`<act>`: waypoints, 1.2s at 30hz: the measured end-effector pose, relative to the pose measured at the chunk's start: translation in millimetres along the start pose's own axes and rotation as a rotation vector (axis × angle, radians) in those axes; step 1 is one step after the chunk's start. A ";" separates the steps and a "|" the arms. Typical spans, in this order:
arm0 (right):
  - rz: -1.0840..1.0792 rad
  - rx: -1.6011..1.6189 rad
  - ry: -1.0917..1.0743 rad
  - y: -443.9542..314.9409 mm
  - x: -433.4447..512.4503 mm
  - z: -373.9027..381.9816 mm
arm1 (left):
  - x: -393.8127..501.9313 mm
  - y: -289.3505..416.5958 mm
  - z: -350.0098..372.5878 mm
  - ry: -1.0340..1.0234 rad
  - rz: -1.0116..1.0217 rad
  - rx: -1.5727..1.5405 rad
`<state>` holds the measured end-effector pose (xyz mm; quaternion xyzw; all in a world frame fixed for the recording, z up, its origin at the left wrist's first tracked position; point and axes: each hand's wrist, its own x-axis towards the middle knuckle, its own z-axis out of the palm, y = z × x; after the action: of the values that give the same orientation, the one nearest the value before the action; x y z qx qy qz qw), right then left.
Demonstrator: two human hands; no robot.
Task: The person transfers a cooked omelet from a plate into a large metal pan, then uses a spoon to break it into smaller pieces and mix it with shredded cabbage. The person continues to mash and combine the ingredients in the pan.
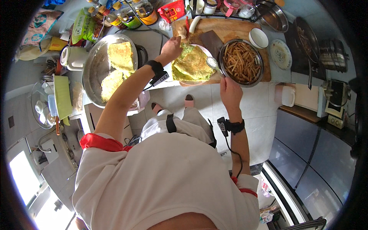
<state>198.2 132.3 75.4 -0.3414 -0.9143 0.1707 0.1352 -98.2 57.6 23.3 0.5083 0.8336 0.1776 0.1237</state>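
My right hand (231, 91) grips the handle of a metal spoon (212, 62), whose bowl is over the right edge of a yellow-green pancake (193, 63). The pancake lies on a white plate (207, 51) at the counter's front edge. My left hand (172, 49) has its fingers drawn together at the pancake's upper left edge; whether it pinches the pancake cannot be made out. Right of the plate, a metal bowl (262, 67) holds brown cooked strips (241, 61). A large round metal pan (89, 83) at the left holds more pancake pieces (120, 56).
A wooden cutting board (230, 28) lies under the bowl, bearing a cleaver blade (211, 42), a red chili (187, 26) and a white bowl (258, 38). Sauce bottles (143, 11) stand behind. To the right are a patterned plate (281, 54) and a dark frying pan (306, 40).
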 end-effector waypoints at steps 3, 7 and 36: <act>0.023 0.077 0.123 -7.1 2.1 7.4 | -3.7 10.4 9.7 0.200 0.290 0.035; 0.145 0.016 0.033 -3.6 -4.4 2.3 | 8.3 28.1 31.7 0.030 0.637 0.120; 0.002 0.234 0.256 -50.5 15.1 -16.9 | -122.4 -5.5 -142.4 0.327 0.078 -0.420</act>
<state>164.1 110.3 113.1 -0.3429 -0.8632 0.2314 0.2893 -102.4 -78.1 153.2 0.4676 0.7672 0.4311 0.0831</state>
